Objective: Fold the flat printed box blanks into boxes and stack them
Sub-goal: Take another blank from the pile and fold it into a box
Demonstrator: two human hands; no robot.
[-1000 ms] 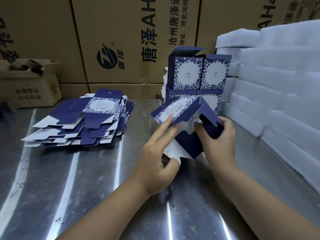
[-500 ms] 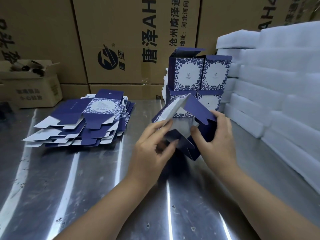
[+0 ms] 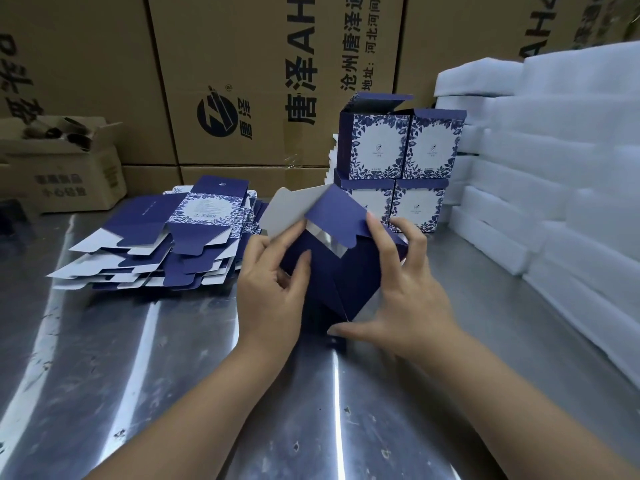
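At the middle of the shiny steel table [image 3: 138,375], a half-formed navy-blue card box [image 3: 332,271] is held tipped on one corner. I cannot tell whether that corner touches the metal. The left hand [image 3: 273,289] grips its 9 o'clock edge, thumb pressed on the matte face and fingers curled behind. The right hand [image 3: 405,292] spans the 3 o'clock side, fingers hooked over the top and thumb under the low corner.

The step looks like closing an end: a grey-white-backed flap [image 3: 294,213] and a scalloped navy flap [image 3: 337,216] stand open at 12 o'clock. Next they likely need tucking in order (thin card creases easily).

The fanned pile of flat printed blanks [image 3: 166,244] lies at 9 o'clock, and the stack of floral blue-and-white finished boxes [image 3: 398,157] stands at 1 o'clock. Soft white foam slabs [image 3: 554,168] are at 3 o'clock, and brown corrugated cartons [image 3: 242,64] stand behind.
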